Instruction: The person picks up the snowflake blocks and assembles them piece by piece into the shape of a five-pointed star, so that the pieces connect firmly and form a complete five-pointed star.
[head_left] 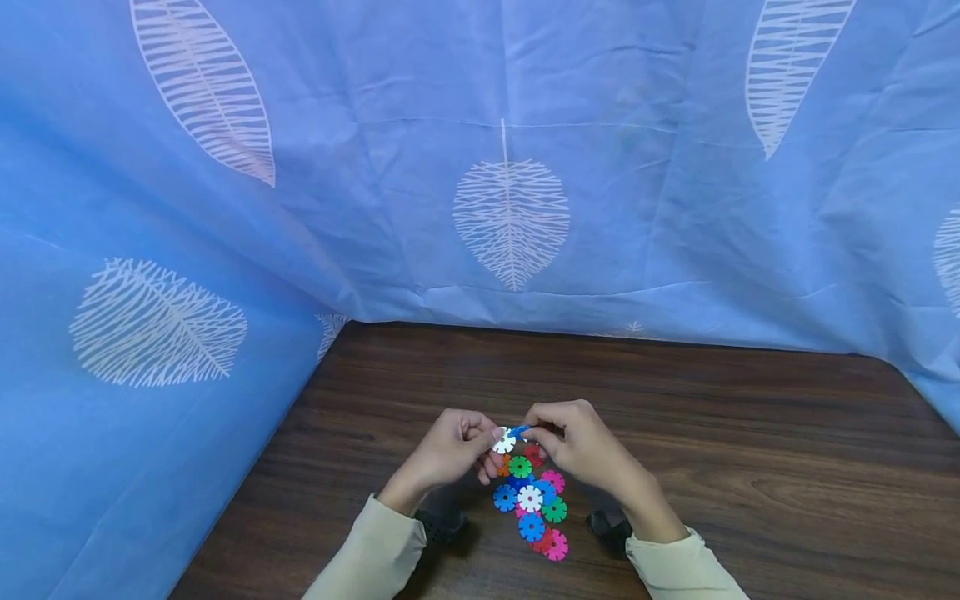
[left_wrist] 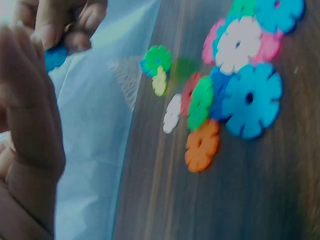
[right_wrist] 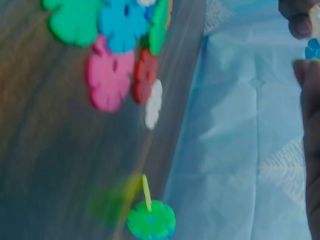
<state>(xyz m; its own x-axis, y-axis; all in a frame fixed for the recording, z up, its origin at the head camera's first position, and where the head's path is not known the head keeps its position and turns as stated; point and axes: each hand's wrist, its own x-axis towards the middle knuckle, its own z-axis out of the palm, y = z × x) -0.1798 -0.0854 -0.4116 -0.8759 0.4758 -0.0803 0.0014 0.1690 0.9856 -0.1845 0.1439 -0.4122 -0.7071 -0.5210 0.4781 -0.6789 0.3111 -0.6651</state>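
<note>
My left hand [head_left: 467, 448] pinches a white notched disc [head_left: 504, 441] by its edge. Opposite it, my right hand [head_left: 581, 437] pinches a blue notched disc [head_left: 516, 432], which touches the white one edge to edge. The same blue disc [left_wrist: 56, 58] shows between fingertips in the left wrist view, while the right wrist view catches the white disc [right_wrist: 315, 22] directly above it. Below both hands lies a loose pile of notched discs, among them a green disc [head_left: 520, 467], a white disc [head_left: 530, 499] and a pink disc [head_left: 557, 546].
A green disc [left_wrist: 158, 60] and a yellow disc [left_wrist: 159, 81] touch each other, apart from the pile; the head view does not show them plainly. The dark wooden table [head_left: 750, 450] meets a blue leaf-print cloth [head_left: 420, 208] at its back and left.
</note>
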